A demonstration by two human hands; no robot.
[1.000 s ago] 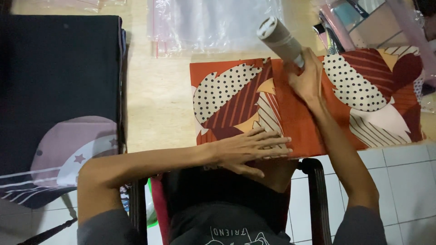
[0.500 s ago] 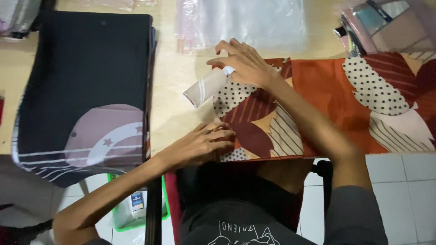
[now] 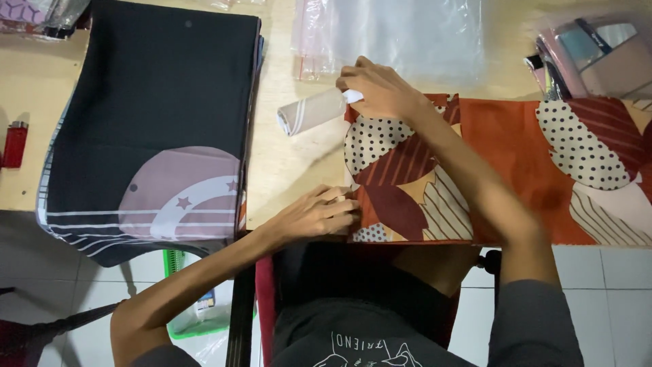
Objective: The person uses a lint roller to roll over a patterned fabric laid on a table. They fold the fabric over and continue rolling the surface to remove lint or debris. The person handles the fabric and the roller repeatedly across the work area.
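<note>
- The right hand (image 3: 380, 92) is curled around the handle end of a pale lint roller (image 3: 312, 112), fingers wrapped closed on it.
- The roller's barrel sticks out to the left of that hand and lies on the bare wooden table (image 3: 299, 170), just off the left edge of the patterned fabric.
- The folded fabric (image 3: 502, 170), rust-orange with dotted cream patches, striped leaf shapes and dark red leaves, lies along the near edge of the table and runs off to the right of the view.
- The right forearm crosses over the fabric diagonally, from its near side up to its far-left corner, where the hand sits.
- The left hand (image 3: 316, 214) lies flat, fingers close together and pointing right, with the fingertips pressing on the near-left corner of the fabric.
- The two hands sit at the same short edge of the fabric, one at the far corner and one at the near corner.
- To the left, apart from the fabric, lies a dark navy cloth (image 3: 149, 102) with a mauve arc, small stars and white stripes.
- Clear plastic bags (image 3: 401, 34) lie beyond the right hand.
- A red lighter (image 3: 15, 144) lies at the far left of the table.
</note>
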